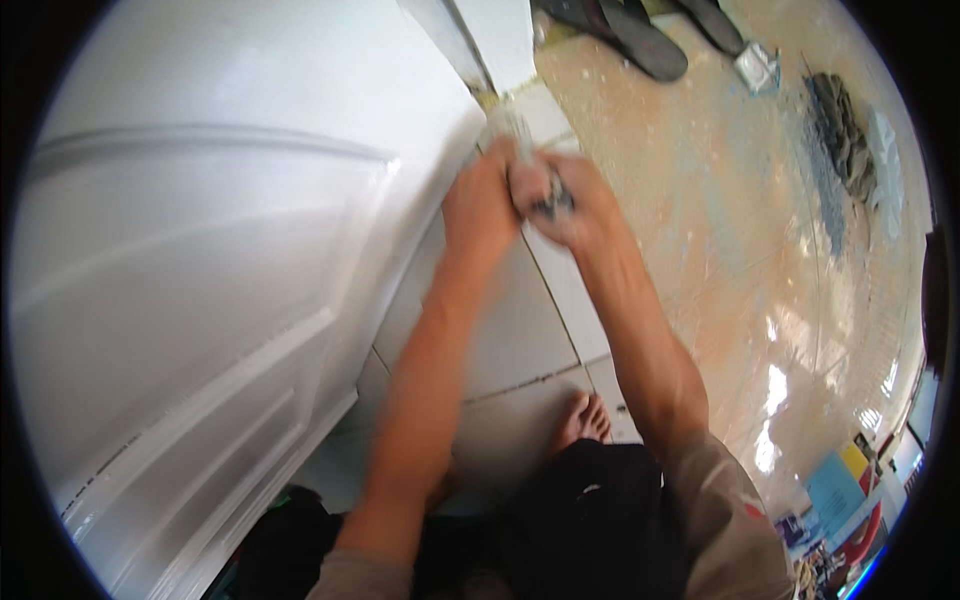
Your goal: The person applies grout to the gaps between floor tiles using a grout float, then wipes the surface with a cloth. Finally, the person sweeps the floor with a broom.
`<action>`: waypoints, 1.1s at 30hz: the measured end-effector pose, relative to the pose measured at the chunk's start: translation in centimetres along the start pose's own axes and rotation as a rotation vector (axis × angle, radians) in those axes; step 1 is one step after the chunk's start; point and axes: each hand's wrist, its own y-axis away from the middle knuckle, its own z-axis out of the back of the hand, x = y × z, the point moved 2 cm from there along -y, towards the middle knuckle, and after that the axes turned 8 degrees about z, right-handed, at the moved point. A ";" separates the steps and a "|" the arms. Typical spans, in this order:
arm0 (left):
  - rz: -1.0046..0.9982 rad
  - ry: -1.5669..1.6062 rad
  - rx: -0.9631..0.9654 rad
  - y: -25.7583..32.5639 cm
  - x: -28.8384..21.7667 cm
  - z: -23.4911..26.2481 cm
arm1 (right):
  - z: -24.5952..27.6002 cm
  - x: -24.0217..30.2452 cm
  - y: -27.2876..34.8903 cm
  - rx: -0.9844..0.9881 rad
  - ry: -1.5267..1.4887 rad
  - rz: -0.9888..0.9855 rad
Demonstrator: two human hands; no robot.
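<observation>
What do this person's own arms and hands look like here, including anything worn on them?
Both forearms are bare from the short sleeves down. The left hand and right hand wear no gloves, and no watch or ring shows. The sleeves are greyish-brown, the right one carrying a small red mark.

Tool: the right hand (572, 205) is wrapping a small dark-and-pale object (553, 198), too blurred to identify.
Left hand (480, 205): motion blur is smearing its fingers.
Door (200, 280): the picture's rim is cutting off its left and lower parts.
Sandals (640, 35): the top edge is cropping them.
Foot (585, 420): dark shorts (600, 510) are hiding all but the toes.
</observation>
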 end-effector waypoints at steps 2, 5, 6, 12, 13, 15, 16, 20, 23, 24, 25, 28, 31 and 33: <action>0.072 -0.009 0.124 -2.5 -1.4 1.1 | -1.7 0.5 -1.2 0.042 -0.012 -0.014; 0.038 -0.077 0.071 0.3 -1.2 1.1 | -1.3 -0.8 0.7 -0.017 0.044 -0.014; -0.050 -0.039 -0.029 2.3 -0.5 0.4 | -1.1 -1.1 1.7 -0.023 0.052 -0.008; 0.213 -0.029 0.192 0.5 -2.2 1.6 | -1.0 -0.3 0.4 -0.076 0.014 -0.005; 0.195 -0.033 0.185 2.0 -1.3 1.3 | -0.3 -0.9 1.3 -0.095 0.020 -0.016; 0.111 -0.024 0.095 2.2 -0.2 1.1 | 0.4 -2.2 2.9 -0.095 0.056 -0.039; 0.050 -0.009 0.034 1.9 0.0 0.6 | -0.6 -1.4 1.7 -0.053 0.067 -0.038; 0.237 -0.013 0.204 0.5 -1.5 2.1 | 1.0 -1.5 1.3 -0.126 0.087 -0.036; 0.066 -0.026 0.062 3.7 -0.6 1.4 | 0.9 -2.3 2.4 -0.064 0.115 -0.054; 0.085 -0.033 0.060 3.0 -0.7 1.3 | 0.7 -1.8 1.9 -0.035 0.102 -0.060; 0.104 -0.041 0.058 2.1 -0.7 1.2 | 0.3 -1.1 1.1 -0.007 0.090 -0.066; 0.224 -0.078 0.222 1.6 -1.6 1.7 | 0.8 -0.9 0.6 -0.063 0.055 -0.110; 0.042 -0.094 0.040 4.1 0.3 1.1 | 0.8 -2.5 2.3 -0.075 0.070 -0.073; 0.044 -0.053 0.030 3.5 -0.3 1.0 | 1.1 -1.9 1.9 -0.060 0.125 -0.045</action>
